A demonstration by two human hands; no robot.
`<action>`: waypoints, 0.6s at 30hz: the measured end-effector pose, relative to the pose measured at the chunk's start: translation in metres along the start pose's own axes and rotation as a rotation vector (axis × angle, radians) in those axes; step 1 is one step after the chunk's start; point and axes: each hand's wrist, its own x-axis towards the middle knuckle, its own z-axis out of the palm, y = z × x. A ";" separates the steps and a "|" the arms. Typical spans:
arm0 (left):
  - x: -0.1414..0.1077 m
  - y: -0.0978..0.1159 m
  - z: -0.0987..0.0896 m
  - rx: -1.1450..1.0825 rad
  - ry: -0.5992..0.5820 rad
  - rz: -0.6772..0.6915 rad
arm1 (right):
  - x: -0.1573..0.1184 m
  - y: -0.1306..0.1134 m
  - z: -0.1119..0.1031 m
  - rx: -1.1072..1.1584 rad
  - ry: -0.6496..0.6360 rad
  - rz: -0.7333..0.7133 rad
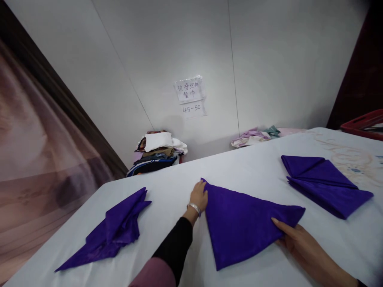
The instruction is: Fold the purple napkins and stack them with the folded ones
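A purple cloth napkin (239,227), folded into a triangle, lies in front of me on the white-covered table. My left hand (199,196), with a silver bracelet at the wrist, is closed on its far left corner. At the right side of the same napkin, my right hand (291,235) pinches the edge, thumb on top and the other fingers underneath, mostly hidden. To the left rests a loosely folded purple napkin (119,227) with several layered points. Another folded purple napkin (326,183) lies at the right, apart from my hands.
White cloth covers the table (167,243). Beyond its far edge are a stack of folded clothes (158,151) and a lower fabric pile (251,136). Handwritten paper (190,95) hangs on the wall. A pink curtain (44,159) hangs left; a red basket (363,122) stands far right.
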 end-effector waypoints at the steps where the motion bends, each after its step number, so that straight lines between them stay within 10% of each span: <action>1: 0.013 -0.008 -0.001 0.010 -0.005 -0.012 | 0.001 0.000 0.000 0.000 0.000 -0.003; 18: 0.080 -0.043 -0.009 0.196 -0.251 0.144 | 0.004 -0.023 -0.011 -0.136 -0.105 0.036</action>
